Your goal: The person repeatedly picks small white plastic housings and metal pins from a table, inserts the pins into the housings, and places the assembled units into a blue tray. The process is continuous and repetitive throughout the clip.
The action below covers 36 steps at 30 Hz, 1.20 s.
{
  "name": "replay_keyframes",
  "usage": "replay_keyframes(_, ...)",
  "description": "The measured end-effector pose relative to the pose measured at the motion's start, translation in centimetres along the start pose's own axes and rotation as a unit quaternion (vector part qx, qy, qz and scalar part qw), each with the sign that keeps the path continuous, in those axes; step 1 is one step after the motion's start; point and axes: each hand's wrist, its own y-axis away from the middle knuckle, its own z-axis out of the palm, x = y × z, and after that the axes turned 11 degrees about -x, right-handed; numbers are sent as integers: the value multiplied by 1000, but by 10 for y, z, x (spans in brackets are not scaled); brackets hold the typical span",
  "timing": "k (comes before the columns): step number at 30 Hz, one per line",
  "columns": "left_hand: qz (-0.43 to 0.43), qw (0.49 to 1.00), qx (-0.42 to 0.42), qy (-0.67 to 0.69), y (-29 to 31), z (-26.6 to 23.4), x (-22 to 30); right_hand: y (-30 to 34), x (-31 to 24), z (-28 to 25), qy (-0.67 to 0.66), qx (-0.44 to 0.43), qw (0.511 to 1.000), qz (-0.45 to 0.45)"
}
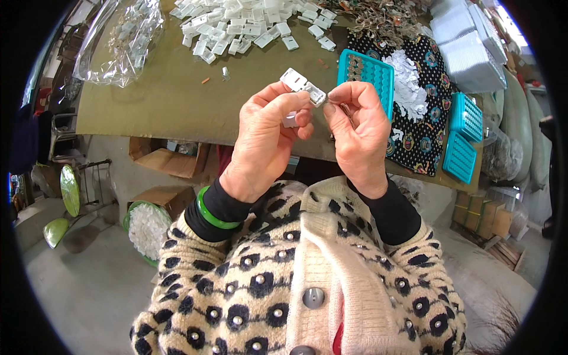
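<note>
1. From my remote seat, I am seeing the left hand (263,127) clamping a small white box (315,93) between thumb and fingers, just above the near edge of the olive-brown surface (142,106).
2. The box's lid (293,79) is standing open, pointing up and to the left, and another white piece (290,120) is showing lower down, among the left fingers.
3. I am finding the right hand (362,127) at the box's right end, its thumb and forefinger coming close together there (I am not able to tell whether they are pinching something, as the spot is too small).
4. Beyond the hands, a loose pile of white boxes (248,26) is lying on the surface, with a clear plastic bag (121,50) sitting to its left.
5. Just behind the right hand, a teal tray (377,74) is resting partly on a dark patterned cloth (435,118), holding small brownish pieces (354,66) along its left side.
6. White paper slips (408,86) are lying on the cloth beside that tray, and more teal trays (460,157) are sitting at the right end.
7. Down on the floor at left, a green basket (126,221) is holding white pieces.
</note>
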Motion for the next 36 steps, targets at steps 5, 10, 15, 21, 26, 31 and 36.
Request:
replay_keyframes(5,-13,999,-10,30,4,-2,3,3,-6,-2,-138,-17,984,110)
replay_keyframes(10,61,996,34,-50,7,-6,2,3,-9,3,-86,-40,985,145)
replay_keyframes(15,311,848,90,-420,7,-8,-15,10,-15,15,130,-21,991,14)
replay_keyframes(21,189,971,37,-144,16,-17,-3,15,-15,21,176,-35,984,-22)
replay_keyframes(26,147,987,2,-64,18,-19,3,16,-13,18,101,-52,993,23)
replay_keyframes(31,147,987,7,-59,18,-19,1,14,-9,17,179,-43,982,-42)
replay_keyframes(36,172,980,10,-95,16,-18,-3,10,-7,18,233,-25,969,-82)
